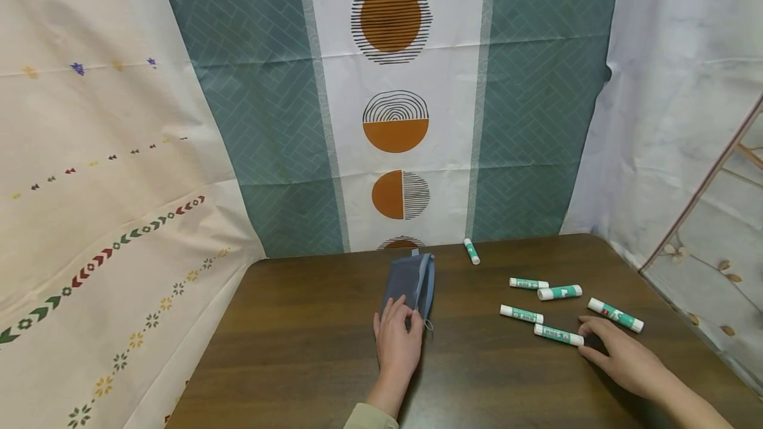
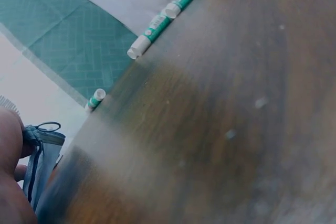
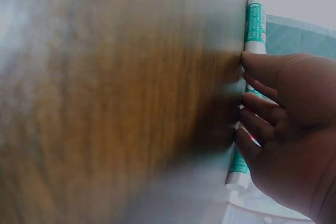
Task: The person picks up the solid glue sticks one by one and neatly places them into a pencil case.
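My left hand (image 1: 398,339) holds the near end of a grey-blue zippered pouch (image 1: 403,277), its fingers over the top. The pouch mouth gapes along its right side, and a thin cord loop hangs by the zipper. In the left wrist view, the pouch (image 2: 46,163) shows between thumb and finger. My right hand (image 1: 622,356) pinches the right end of a green-and-white glue stick (image 1: 557,334) between thumb and forefinger. That glue stick (image 3: 255,22) lies on the table beyond the thumb in the right wrist view.
On the brown table (image 1: 298,336) lie several more glue sticks, including one (image 1: 616,314) beside my right hand, one (image 1: 521,314) further left, and one (image 1: 471,251) at the back edge. Patterned cloth (image 1: 262,118) hangs behind. A wire rack (image 1: 703,190) leans at right.
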Tool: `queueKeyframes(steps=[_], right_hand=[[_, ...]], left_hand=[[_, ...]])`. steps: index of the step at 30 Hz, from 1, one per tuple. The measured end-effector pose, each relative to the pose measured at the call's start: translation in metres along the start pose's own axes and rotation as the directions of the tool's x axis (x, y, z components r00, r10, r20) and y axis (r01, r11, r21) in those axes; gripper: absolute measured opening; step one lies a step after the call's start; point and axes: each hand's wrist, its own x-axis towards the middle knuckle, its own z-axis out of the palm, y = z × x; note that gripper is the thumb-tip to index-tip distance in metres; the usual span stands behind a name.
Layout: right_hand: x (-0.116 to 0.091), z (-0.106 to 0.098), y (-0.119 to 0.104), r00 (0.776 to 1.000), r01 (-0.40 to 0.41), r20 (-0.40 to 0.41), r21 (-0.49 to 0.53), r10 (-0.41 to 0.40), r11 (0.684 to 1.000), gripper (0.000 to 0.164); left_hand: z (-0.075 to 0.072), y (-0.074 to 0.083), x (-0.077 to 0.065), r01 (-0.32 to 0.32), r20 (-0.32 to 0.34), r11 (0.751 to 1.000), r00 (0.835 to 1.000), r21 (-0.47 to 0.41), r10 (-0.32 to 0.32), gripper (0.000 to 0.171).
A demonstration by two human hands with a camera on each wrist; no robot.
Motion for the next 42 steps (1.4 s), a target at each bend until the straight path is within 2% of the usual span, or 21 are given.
queueKeyframes(steps=[7,19,24,30,38,42], right_hand=[[0.0012,0.0013,0.003,1.0,0.025,-0.011,0.018,-0.025,1.0,0.022],[-0.0001,-0.0024,0.0024,1.0,0.018,-0.011,0.01,-0.018,1.0,0.016],[-0.0014,-0.0036,0.0003,0.999,0.025,-0.027,-0.009,-0.025,1.0,0.011],[0.0008,-0.0035,-0.0014,0.999,0.014,-0.043,-0.028,-0.015,1.0,0.013],[0.005,0.0055,0.0064,0.987,0.099,-0.127,-0.014,-0.1,0.995,0.012],[0.0044,0.0031,-0.0014,0.99,0.084,-0.115,-0.021,-0.085,0.996,0.011]], left_hand=[[-0.0009,-0.0005,0.0003,0.01,0.0,1.0,1.0,-0.002,-0.01,0.022],[0.002,-0.0027,-0.0006,-0.009,-0.011,1.0,1.0,0.006,0.01,0.021],[0.0011,-0.0015,-0.0006,0.004,0.0,1.0,1.0,-0.001,-0.004,0.02],[0.0002,-0.0008,0.0,0.02,0.021,1.0,1.0,-0.008,-0.02,0.02],[0.0004,-0.0019,0.0005,0.017,0.014,1.0,1.0,-0.004,-0.017,0.02],[0.0002,-0.0025,0.0,0.015,0.01,1.0,1.0,-0.011,-0.015,0.021]])
